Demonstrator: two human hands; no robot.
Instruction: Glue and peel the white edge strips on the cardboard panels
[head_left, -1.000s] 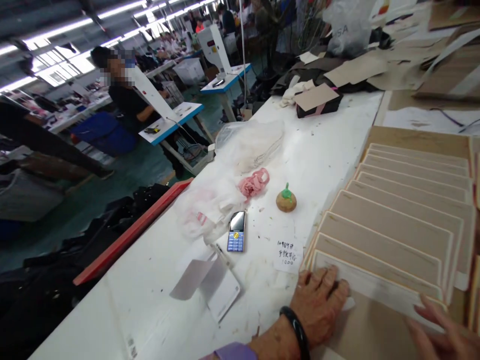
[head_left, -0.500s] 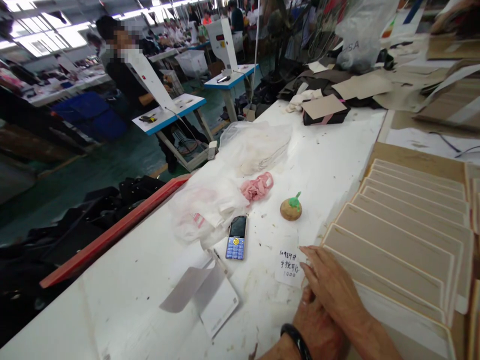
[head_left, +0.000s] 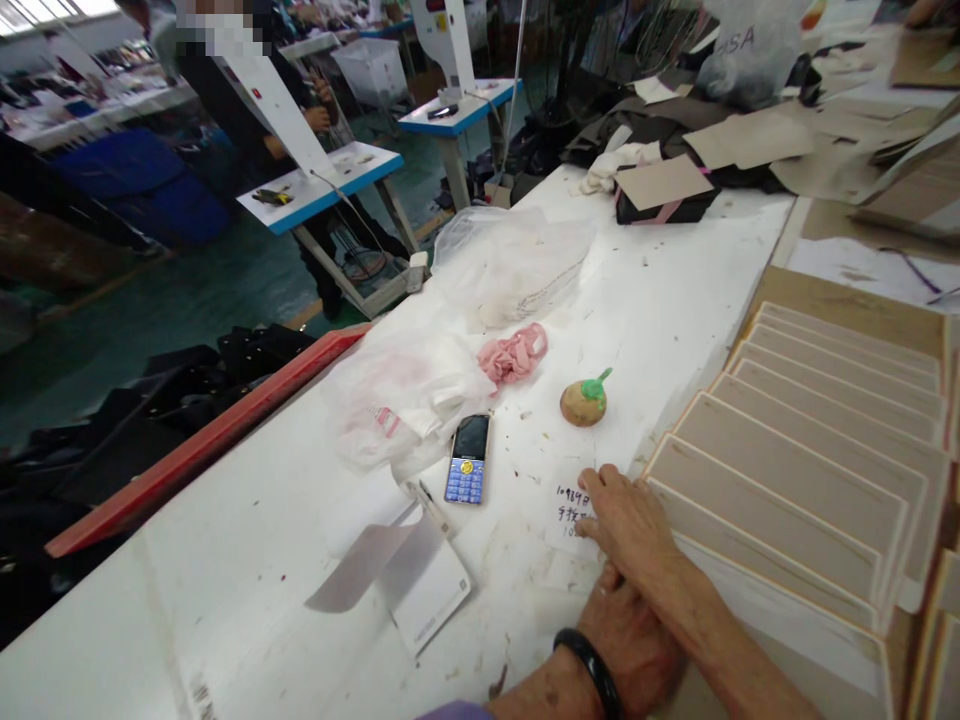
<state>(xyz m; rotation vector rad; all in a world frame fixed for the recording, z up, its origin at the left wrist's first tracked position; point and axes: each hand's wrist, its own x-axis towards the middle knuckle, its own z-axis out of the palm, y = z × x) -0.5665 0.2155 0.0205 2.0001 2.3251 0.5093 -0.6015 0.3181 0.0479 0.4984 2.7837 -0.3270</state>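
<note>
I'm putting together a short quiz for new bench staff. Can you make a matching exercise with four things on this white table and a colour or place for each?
Things:
1. phone
2. fabric loop
3. round lump
4. paper note

Descriptions:
A. brown with a green top
B. partly under the right hand
C. pink
D. blue keypad, dark screen

Pairs: 1-D, 2-C, 3-A, 4-B
</note>
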